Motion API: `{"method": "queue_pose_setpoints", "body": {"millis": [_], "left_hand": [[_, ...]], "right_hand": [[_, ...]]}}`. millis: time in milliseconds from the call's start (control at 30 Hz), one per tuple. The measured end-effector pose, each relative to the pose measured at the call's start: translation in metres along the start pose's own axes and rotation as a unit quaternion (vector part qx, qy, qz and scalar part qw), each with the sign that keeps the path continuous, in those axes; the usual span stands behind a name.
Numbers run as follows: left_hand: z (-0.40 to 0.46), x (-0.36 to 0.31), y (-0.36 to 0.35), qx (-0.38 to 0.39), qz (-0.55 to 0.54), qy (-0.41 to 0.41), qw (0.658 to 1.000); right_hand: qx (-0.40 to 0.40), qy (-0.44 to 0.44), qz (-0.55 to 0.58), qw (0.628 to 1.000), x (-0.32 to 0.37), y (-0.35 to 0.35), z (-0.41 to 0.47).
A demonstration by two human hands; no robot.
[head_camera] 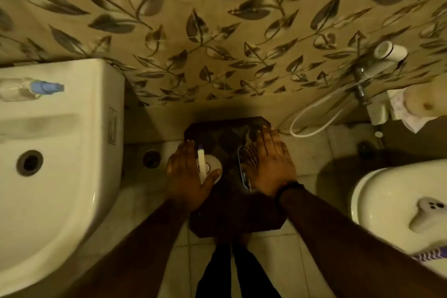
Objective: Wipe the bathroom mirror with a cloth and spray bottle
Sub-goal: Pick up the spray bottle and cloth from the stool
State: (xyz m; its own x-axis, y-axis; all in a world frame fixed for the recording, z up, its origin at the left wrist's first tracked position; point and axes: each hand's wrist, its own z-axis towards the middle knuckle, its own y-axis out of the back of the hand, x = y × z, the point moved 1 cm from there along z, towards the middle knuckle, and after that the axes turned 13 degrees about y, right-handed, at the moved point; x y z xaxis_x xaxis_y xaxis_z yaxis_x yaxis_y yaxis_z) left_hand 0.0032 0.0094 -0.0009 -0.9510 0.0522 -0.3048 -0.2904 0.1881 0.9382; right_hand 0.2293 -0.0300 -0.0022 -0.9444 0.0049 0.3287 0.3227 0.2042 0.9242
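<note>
Head view: both hands hang flat and empty, left hand (187, 172) and right hand (268, 164), fingers spread. The spray bottle (29, 89) lies on the sink (72, 152) rim at nine o'clock; reach there first. No cloth is visible, perhaps hidden.

A narrow strip of tiled floor (307, 244) is left between the white sink (48, 164) on the left and the toilet (399, 203) on the right, and most of it is taken up by a dark stool (217, 138) set against the leaf-patterned wall (217, 43). The stool's top is crowded by a white round object (214, 167) with a white stick across it. The sink's back ledge is partly occupied by a lying spray bottle (29, 88). The right corner is obstructed by a tap (361, 80) and a looping white hose (314, 116)
</note>
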Motion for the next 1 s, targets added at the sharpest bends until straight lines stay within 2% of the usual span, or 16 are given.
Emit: {"method": "queue_pose_setpoints", "body": {"millis": [300, 567, 833, 1000], "left_hand": [[-0.003, 0.003, -0.019, 0.037, -0.046, 0.041, 0.997], [0.007, 0.006, -0.035, 0.059, -0.122, 0.099, 0.986], [0.021, 0.006, -0.04, 0.043, -0.101, 0.055, 0.992], [0.025, 0.005, -0.042, 0.041, -0.108, 0.052, 0.992]], "right_hand": [[0.078, -0.031, -0.01, 0.996, -0.001, -0.029, 0.001], [0.091, -0.021, -0.045, 0.995, -0.001, -0.044, 0.007], [0.126, -0.024, 0.033, 0.991, 0.0, -0.056, 0.015], [0.161, -0.027, 0.032, 0.986, 0.001, -0.057, 0.019]]}}
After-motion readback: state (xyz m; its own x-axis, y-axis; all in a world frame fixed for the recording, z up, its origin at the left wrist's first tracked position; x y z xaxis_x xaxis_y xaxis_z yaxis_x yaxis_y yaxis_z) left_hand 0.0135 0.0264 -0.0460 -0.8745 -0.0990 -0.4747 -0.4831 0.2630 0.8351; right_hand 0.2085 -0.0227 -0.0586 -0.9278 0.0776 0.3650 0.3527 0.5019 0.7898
